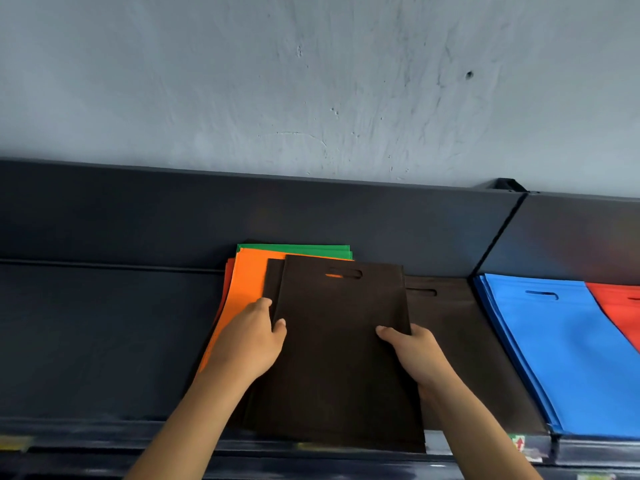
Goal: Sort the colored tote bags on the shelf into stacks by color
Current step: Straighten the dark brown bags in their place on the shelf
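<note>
Both hands grip the top brown bag (341, 344) by its side edges: the left hand (254, 336) with its thumb over the left edge, the right hand (412, 351) on the right edge. The bag lies on the shelf (104, 341) over orange bags (247, 282) and green bags (294, 248). Another brown bag (460, 341) lies just beside it on the right, then a blue stack (568, 348); a red bag (616, 306) is cut off by the frame.
</note>
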A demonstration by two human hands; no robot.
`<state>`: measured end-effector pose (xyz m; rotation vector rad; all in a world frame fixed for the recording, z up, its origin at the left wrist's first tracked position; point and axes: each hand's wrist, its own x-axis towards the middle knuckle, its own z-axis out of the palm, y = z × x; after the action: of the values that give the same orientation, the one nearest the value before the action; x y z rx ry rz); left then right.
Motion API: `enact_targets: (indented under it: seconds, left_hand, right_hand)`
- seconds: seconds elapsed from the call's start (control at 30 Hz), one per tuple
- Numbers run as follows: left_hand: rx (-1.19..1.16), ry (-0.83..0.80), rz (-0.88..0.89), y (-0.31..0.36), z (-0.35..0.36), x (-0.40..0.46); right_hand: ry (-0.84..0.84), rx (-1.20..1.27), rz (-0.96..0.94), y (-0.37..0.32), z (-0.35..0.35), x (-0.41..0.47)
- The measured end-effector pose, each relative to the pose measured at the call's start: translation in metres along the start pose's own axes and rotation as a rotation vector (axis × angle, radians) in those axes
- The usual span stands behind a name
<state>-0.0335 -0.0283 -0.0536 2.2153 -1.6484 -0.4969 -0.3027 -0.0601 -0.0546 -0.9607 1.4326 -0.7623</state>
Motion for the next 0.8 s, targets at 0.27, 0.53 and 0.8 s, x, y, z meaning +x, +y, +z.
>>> enact_targets:
  seconds: [0.27, 0.53, 0.8]
  left_hand:
    - [-0.173, -0.086, -0.023, 0.028, 0.014, 0.002]
    - [-0.447, 0.035, -0.246, 0.034, 0.020, 0.023]
    - [-0.604, 0.041, -0.390, 0.047, 0.025, 0.039]
  right_hand:
    - [-0.042, -0.061, -0.014, -0.006, -0.019, 0.007]
    - [-0.107, -0.008, -0.011, -0.009, -0.045, 0.015]
    - [-0.178, -0.051, 0.018, 0.000, -0.045, 0.023]
